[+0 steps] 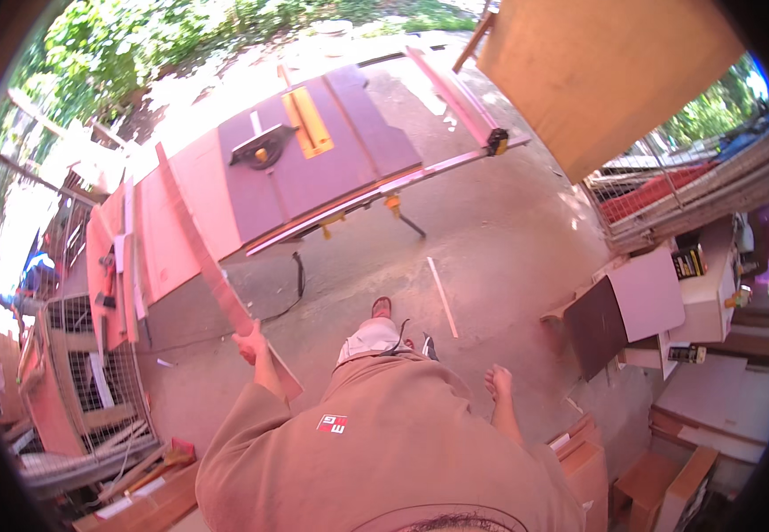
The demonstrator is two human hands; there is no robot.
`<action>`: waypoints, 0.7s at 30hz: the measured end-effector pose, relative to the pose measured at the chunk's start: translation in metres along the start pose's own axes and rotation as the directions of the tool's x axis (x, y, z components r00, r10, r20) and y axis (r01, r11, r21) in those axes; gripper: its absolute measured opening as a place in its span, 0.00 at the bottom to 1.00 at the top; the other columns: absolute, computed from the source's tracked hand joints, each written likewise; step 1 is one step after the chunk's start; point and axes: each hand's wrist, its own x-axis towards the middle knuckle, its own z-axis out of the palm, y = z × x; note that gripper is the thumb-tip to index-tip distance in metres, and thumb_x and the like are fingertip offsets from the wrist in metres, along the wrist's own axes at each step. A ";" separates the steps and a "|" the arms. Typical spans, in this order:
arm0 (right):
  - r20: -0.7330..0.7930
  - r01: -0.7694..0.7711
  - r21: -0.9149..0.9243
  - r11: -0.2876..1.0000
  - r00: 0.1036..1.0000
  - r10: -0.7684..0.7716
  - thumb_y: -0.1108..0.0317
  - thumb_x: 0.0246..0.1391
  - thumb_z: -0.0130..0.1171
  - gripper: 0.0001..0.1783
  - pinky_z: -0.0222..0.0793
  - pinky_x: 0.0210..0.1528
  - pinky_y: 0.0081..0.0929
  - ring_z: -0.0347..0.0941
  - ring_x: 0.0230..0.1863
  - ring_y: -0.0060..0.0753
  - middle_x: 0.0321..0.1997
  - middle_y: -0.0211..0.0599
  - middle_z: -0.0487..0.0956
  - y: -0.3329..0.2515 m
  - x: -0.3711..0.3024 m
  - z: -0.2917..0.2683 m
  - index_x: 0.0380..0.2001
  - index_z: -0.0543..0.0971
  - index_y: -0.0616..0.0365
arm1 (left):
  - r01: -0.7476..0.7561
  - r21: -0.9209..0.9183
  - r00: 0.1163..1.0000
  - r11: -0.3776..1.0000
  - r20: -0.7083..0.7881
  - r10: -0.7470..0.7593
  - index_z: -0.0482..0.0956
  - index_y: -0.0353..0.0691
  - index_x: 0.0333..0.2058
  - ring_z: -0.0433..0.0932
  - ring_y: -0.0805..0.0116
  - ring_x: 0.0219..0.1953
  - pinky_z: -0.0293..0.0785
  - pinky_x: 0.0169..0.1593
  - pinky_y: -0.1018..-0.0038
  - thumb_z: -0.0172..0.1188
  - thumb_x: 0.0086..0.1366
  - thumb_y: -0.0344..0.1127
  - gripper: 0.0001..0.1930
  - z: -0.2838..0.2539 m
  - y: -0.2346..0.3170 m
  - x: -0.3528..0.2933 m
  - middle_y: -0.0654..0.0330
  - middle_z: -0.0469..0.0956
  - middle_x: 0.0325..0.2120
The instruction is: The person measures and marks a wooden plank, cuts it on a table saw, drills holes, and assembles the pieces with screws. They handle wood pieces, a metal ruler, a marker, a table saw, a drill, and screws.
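Note:
My left hand [247, 344] is closed around a long, narrow wooden board [196, 235]. The board slants from beside my body to the far left, where its end passes over the pinkish side table. My right hand [498, 381] hangs low at my right side, fingers curled, with nothing visible in it. Ahead of me stands a table saw [349, 120] with a dark top and a yellow insert plate [309, 122]. A black mitre gauge [263, 148] sits on its top. The rip fence [455, 89] is at the far right of its front rail.
A thin pale strip [442, 297] lies on the concrete floor. A red-and-black power tool [108, 275] rests at the left. Wire cages [92, 363] with offcuts stand at the left. A large wooden panel [597, 71] leans at the far right, above stacked boards [712, 399].

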 end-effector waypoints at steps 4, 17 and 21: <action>0.079 0.156 0.010 0.988 0.985 -0.156 0.52 0.72 0.56 0.21 0.76 0.47 0.33 0.81 0.48 0.30 0.52 0.33 0.85 -0.089 0.031 0.032 0.60 0.76 0.51 | 0.104 0.253 0.970 0.962 -0.238 -0.042 0.74 0.43 0.60 0.81 0.44 0.54 0.73 0.57 0.45 0.74 0.54 0.63 0.41 0.035 0.050 0.012 0.49 0.83 0.52; 0.050 -0.018 0.106 0.994 0.999 0.012 0.54 0.72 0.56 0.18 0.77 0.53 0.40 0.81 0.53 0.35 0.54 0.36 0.83 -0.227 0.134 -0.004 0.58 0.76 0.49 | -0.411 -0.735 -0.067 0.539 0.614 0.786 0.84 0.35 0.53 0.85 0.68 0.45 0.79 0.54 0.69 0.66 0.73 0.48 0.22 0.196 0.396 -0.354 0.54 0.87 0.44; 0.050 -0.044 0.134 0.990 0.998 0.038 0.55 0.72 0.56 0.18 0.77 0.54 0.42 0.81 0.55 0.36 0.54 0.37 0.83 -0.262 0.183 -0.045 0.58 0.76 0.49 | -0.182 -0.638 -0.205 0.748 0.769 0.606 0.78 0.34 0.61 0.84 0.63 0.48 0.79 0.54 0.67 0.62 0.75 0.54 0.30 0.249 0.452 -0.467 0.53 0.85 0.51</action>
